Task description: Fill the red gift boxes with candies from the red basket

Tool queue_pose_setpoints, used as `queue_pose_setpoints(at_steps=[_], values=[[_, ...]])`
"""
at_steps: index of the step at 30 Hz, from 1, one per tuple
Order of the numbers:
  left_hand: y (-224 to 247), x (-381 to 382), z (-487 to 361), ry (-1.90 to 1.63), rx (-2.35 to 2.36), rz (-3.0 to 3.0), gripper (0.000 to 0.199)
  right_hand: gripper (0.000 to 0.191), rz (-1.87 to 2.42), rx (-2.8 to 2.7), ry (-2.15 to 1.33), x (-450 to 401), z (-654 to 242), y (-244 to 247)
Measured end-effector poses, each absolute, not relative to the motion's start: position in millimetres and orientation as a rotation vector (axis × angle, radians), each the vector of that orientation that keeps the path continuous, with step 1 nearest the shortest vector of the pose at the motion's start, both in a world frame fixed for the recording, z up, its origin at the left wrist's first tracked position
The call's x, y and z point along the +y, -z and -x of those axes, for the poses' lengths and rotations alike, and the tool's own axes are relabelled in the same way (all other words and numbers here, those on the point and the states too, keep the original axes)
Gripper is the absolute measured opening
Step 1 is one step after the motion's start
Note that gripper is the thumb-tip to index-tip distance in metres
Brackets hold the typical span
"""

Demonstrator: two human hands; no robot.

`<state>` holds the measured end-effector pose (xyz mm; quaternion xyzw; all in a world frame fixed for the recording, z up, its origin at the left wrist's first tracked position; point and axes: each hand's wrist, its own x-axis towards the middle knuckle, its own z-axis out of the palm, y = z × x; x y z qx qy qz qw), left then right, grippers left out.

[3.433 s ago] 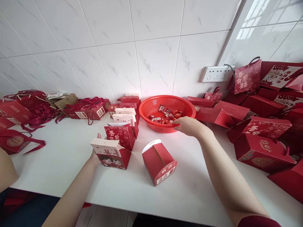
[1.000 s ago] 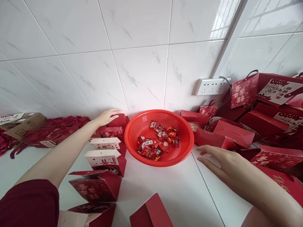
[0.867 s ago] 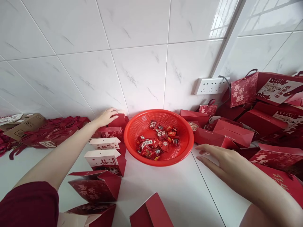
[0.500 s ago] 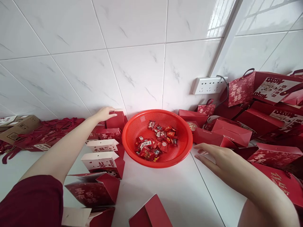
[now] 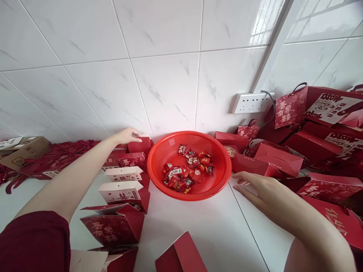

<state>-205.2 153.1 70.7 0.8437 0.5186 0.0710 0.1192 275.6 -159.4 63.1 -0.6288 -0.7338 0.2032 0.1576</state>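
At the far end of the left row, my left hand has its bent fingers closed over the top edge of a red gift box by the wall; its thumb is hidden. My right hand hovers or rests just right of the basket, fingers loosely bent and apart from the thumb, holding nothing. Between my hands stands a round red plastic basket with wrapped candies heaped on its bottom. Nearer me on the left, open gift boxes stand in a line, some with white printed flaps.
More red gift boxes are piled on the right, below a white power strip on the tiled wall. A brown carton and ribboned red bags lie at the far left. Another red box stands at the near edge.
My left fingers have curled more and moved slightly right over the back box. My right hand has stayed in place beside the basket. The view has shifted slightly.
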Motion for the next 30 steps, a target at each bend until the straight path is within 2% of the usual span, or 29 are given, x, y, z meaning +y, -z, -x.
queue_pose_setpoints(at_steps=[16,30], values=[[-75.1,137.3,195.7,-0.186,1.555,-2.58,0.051,0.026,1.717,-2.157,-0.509,-159.3,-275.2,-59.6],[-62.7,142.0,190.2,-0.028,1.585,-2.584,0.053,0.031,1.748,-2.165,-0.534,-158.2,-271.2,-53.9]])
